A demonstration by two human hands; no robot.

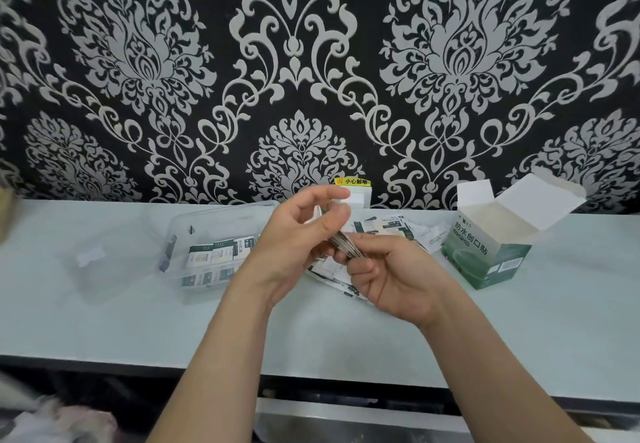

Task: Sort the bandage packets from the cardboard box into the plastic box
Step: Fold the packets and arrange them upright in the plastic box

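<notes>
Two hands meet above the counter (138, 321). Right hand (391, 280) grips a stack of packets (346, 247); left hand (298, 235) fingers curl loosely at the stack's top, apparently peeling one off. At 10 o'clock, plastic box (173, 235) holds several packets, its lid (93, 262) lying further left. Loose packets (388, 228) remain at 12 o'clock; cardboard box (491, 255) stands open at 2 o'clock. Judged roughly midway. Near counter edge clear; wall close behind.

Clear plastic box (173, 235), matt cardboard box (491, 252)
</notes>
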